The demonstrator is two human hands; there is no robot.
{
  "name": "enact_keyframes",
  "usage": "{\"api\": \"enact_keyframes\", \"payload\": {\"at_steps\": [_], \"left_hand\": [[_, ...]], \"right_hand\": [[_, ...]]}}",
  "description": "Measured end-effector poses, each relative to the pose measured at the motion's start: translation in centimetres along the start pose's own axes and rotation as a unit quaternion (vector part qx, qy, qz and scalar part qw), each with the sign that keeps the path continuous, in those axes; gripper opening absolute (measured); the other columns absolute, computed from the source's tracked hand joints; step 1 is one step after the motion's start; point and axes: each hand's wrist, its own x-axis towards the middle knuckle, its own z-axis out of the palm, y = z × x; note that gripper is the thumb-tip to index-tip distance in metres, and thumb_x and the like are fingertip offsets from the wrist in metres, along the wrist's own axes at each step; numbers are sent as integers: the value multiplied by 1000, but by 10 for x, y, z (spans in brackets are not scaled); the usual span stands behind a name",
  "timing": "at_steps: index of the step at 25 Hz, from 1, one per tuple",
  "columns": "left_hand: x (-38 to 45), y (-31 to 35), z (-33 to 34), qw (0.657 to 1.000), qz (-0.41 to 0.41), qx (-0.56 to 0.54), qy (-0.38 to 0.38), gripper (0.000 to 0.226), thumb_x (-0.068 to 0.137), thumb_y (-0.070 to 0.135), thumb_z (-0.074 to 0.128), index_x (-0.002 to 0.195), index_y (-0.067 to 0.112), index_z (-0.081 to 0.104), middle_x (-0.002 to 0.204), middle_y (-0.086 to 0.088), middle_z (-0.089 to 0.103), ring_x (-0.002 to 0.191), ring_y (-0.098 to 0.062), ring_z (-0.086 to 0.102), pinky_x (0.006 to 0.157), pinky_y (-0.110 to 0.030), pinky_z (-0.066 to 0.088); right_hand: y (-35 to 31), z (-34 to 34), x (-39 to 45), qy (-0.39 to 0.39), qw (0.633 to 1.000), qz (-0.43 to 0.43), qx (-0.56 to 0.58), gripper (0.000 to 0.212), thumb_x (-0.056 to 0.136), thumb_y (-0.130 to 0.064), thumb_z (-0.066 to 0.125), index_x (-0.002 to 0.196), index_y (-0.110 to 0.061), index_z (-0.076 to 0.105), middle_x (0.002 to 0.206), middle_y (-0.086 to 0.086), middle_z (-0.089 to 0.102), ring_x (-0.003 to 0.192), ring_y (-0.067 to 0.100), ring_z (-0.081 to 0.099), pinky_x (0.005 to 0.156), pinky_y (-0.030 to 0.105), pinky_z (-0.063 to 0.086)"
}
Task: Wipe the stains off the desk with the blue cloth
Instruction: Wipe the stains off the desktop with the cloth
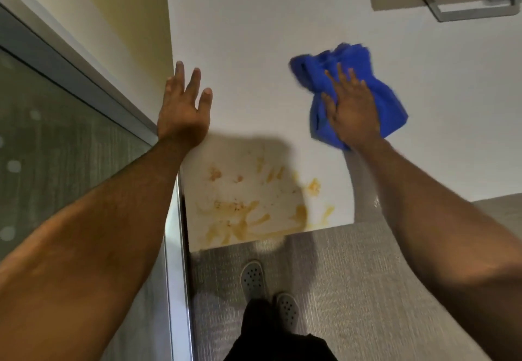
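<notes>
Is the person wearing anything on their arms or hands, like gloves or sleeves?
No. The left hand and right hand are bare, with no gloves, rings or watch to see. Both forearms are bare too, with no sleeves in view. Each hand shows long fingers spread apart.

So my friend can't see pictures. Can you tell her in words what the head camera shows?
A person's right hand presses flat on a crumpled blue cloth on a white desk, away from the orange-yellow stains smeared near the desk's front edge. The left hand rests open, fingers spread, at the desk's left edge, and grey shoes show on the floor below.
</notes>
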Motion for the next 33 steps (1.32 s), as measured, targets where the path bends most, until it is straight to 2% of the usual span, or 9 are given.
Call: {"api": "enact_keyframes", "payload": {"at_steps": [4,7,10,13,16,22,28,30,33], "left_hand": [[-2,3,-5,1000,1,17,-8,59,100,58,23,154,37,14,166,9,-5,153,-23,-2,120,-44,13],[-4,3,-2,998,-19,54,-4,60,100,58,21,155,37,13,166,9,-5,153,-23,-1,120,-41,12],[4,1,-3,997,5,75,-9,62,100,56,22,156,32,14,167,3,-2,153,-25,-1,122,-36,7],[7,-2,-5,996,2,84,-9,62,100,55,21,156,29,14,167,1,0,153,-25,-2,124,-36,4],[6,-3,-6,994,0,113,-6,61,101,51,17,157,26,12,167,-2,1,153,-27,-2,125,-40,4],[6,3,-8,989,45,144,12,58,104,39,18,156,14,16,166,-7,9,153,-33,4,124,-42,9],[6,2,-6,991,103,82,3,55,105,33,19,155,11,19,165,-9,11,153,-29,5,123,-34,5],[7,0,-8,994,95,62,0,54,106,32,20,155,10,19,165,-9,10,153,-29,4,123,-32,4],[6,-3,-8,995,91,50,4,55,106,32,20,156,10,17,166,-9,9,153,-30,1,122,-30,1]], "right_hand": [[4,-9,-114,-57,987,-152,11,52,101,-41,29,149,-22,27,158,1,20,145,23,16,118,46,16],[56,-28,-116,-37,996,-73,21,56,101,-45,24,148,-15,26,156,10,24,144,32,20,114,57,22],[44,-22,-71,4,998,58,-11,51,103,-36,32,150,-16,24,158,9,20,145,32,18,116,54,17],[-12,-4,-94,-19,999,-32,-2,51,102,-34,35,149,-16,26,158,9,21,144,32,20,115,51,17],[0,-6,-162,-61,987,-148,-10,51,99,-33,40,147,-17,33,157,8,26,143,32,23,115,50,18],[62,-24,-87,2,1000,21,-16,52,104,-37,27,151,-16,21,159,9,18,145,33,16,117,53,15],[-48,7,-118,-20,995,-91,-28,51,101,-35,34,148,-15,31,157,9,25,143,31,24,114,48,20],[-45,2,-165,-42,990,-136,-12,49,98,-33,39,145,-17,38,154,8,32,141,30,30,113,48,24],[21,-21,-181,-22,997,-74,12,54,96,-35,38,146,-17,32,154,10,32,141,32,28,114,53,23]]}}
